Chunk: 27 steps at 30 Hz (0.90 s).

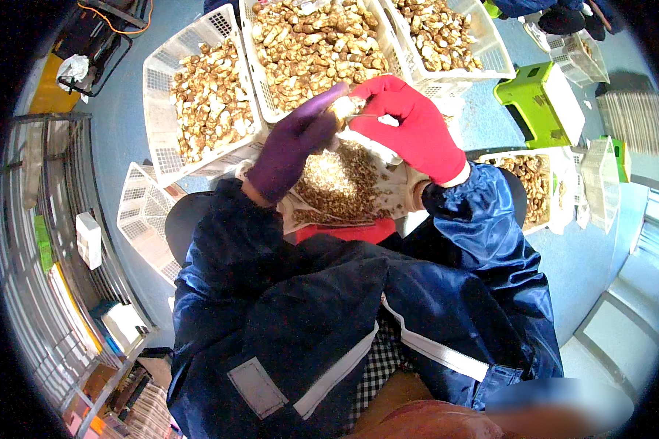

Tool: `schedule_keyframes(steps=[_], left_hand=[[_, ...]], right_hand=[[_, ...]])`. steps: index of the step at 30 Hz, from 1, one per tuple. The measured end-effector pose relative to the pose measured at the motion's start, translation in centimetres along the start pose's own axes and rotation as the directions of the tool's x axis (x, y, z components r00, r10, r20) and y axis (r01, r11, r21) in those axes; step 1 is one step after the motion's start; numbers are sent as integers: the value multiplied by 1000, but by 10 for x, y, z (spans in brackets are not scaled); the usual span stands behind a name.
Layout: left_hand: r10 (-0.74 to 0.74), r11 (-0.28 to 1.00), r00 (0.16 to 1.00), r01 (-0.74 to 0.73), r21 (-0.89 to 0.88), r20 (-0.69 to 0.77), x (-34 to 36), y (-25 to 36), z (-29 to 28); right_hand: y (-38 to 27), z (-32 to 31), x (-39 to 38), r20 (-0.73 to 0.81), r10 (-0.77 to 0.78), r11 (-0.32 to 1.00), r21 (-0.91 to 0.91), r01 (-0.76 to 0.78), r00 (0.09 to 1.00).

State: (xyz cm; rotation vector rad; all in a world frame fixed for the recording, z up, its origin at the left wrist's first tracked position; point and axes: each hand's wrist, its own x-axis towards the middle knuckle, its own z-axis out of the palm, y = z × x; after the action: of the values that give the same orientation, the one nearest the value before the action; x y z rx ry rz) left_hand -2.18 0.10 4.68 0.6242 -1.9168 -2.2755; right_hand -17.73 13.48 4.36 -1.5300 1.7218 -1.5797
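My left hand [289,154], in a purple glove, is closed around a pale brown mushroom [341,111] above my lap. Against the mushroom's right side, my right hand [414,132] in a red glove pinches a thin, blade-like tool [370,115]; most of it is hidden by the fingers. Below both hands, small brown and pale scraps [337,179] lie heaped on a whitish sheet between my knees. Just beyond the hands is a white plastic crate [254,62] full of mushrooms [318,47].
More mushrooms fill a left crate [156,99] and a right crate [498,64]. An empty-looking white basket [143,212] sits by my left knee. A green stool [538,102] stands at the right. Metal racking [47,278] runs along the left. Something red [351,232] lies close to my lap.
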Motion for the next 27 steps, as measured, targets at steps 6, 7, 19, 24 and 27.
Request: schedule_keyframes(steps=[6,7,19,24,27], left_hand=[[56,997,998,-54,57,-37,2,-6,1],[30,1000,1000,-30,4,6,3,-6,-1],[-34,991,999,38,-125,39,2,-17,-9],[38,988,998,-46,150,50,-2,-25,-14],[-201,976,979,204,-74,40,-5,-17,-15]], right_hand=[[-13,-7,2,-12,344,939,34,-343,939],[-7,-11,2,24,395,916,64,-395,919],[-2,-8,2,114,389,878,256,-406,914],[-3,1,-6,113,233,972,-11,-233,966],[5,-2,-5,73,430,903,-58,-427,900]])
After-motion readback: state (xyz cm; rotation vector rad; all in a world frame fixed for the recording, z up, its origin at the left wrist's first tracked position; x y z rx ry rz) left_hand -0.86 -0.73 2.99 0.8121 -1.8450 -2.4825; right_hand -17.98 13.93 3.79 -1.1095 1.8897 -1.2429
